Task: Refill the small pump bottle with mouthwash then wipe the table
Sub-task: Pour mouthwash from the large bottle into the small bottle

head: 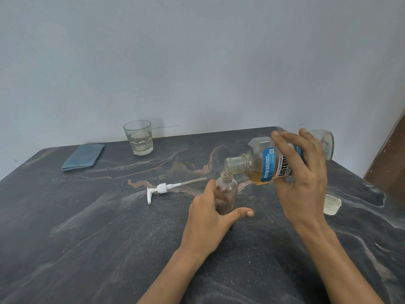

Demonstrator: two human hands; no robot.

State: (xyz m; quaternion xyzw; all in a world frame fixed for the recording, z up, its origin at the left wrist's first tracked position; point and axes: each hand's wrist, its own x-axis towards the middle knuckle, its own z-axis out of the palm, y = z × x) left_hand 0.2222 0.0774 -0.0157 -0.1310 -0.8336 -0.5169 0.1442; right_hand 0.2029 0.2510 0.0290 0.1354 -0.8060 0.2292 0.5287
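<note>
**Dark marble table, mouthwash mid-pour**

Dark stone-look table (92, 227) with pale and rusty veins fills most of the shot, pushed up against a plain grey-white wall (197, 51). Biggest thing in play is the mouthwash bottle (265, 163), tipped nearly on its side with its open neck right over the mouth of the small pump bottle (226, 195); amber liquid sits pooled toward the neck. Right hand (302, 172) is wrapped over its labelled middle, fingers across the top and thumb under. Left hand (210, 218) has its fingers curled round the small clear bottle, which stands upright on the table near the middle, thumb sticking out in front.

Blue folded cloth (84, 156) lies far left at the back, with a glass tumbler (139, 137) just beside it near the wall. White pump head (166, 188) lies flat left of the small bottle, tube pointing right. Pale cap (332, 204) sits right of the right wrist.
</note>
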